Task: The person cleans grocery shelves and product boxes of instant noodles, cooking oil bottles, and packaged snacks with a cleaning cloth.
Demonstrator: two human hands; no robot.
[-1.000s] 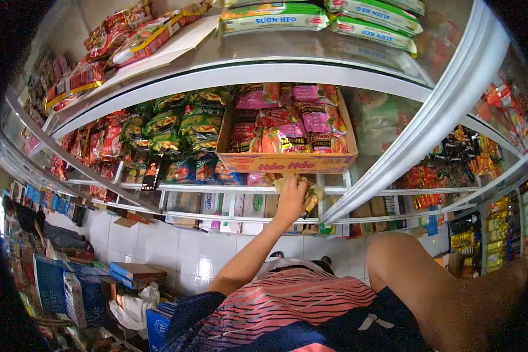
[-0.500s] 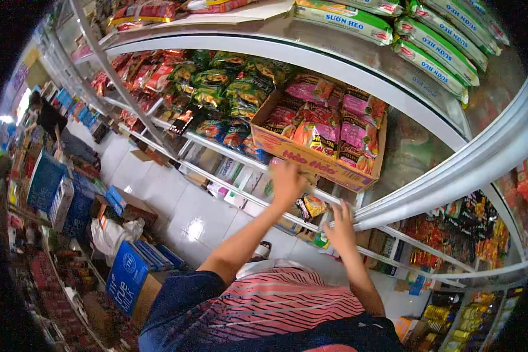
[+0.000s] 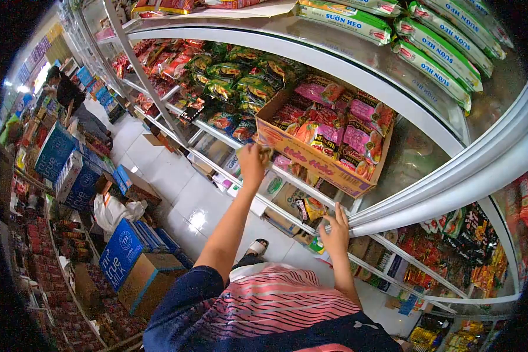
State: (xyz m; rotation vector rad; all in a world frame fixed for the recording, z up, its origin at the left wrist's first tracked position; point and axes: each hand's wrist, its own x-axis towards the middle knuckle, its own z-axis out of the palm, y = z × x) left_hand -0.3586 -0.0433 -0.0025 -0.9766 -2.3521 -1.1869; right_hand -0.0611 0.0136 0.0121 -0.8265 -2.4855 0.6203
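My left hand (image 3: 252, 167) is closed on a small crumpled yellow-brown cloth (image 3: 267, 154), mostly hidden under the fingers. It is at the white front rail of the middle shelf, by the left corner of an open cardboard box (image 3: 302, 154). Pink noodle packets (image 3: 358, 138) fill that box. My right hand (image 3: 335, 232) has its fingers apart and holds nothing. Its fingertips are at the shelf rail (image 3: 311, 190), near the white upright post. Just left of it, a yellow-and-black packet (image 3: 311, 209) lies on the lower shelf.
Green noodle packets (image 3: 240, 82) and red packets (image 3: 164, 61) lie left of the box. Green-and-white packets (image 3: 346, 22) are stacked on the upper shelf. Blue milk cartons (image 3: 120, 252) and a white plastic bag (image 3: 117, 211) stand along the aisle. Another person (image 3: 70, 97) is farther back.
My left hand has moved left along the rail with the cloth, from the front of the box to its left corner. My right hand has stayed near the post, dropping slightly.
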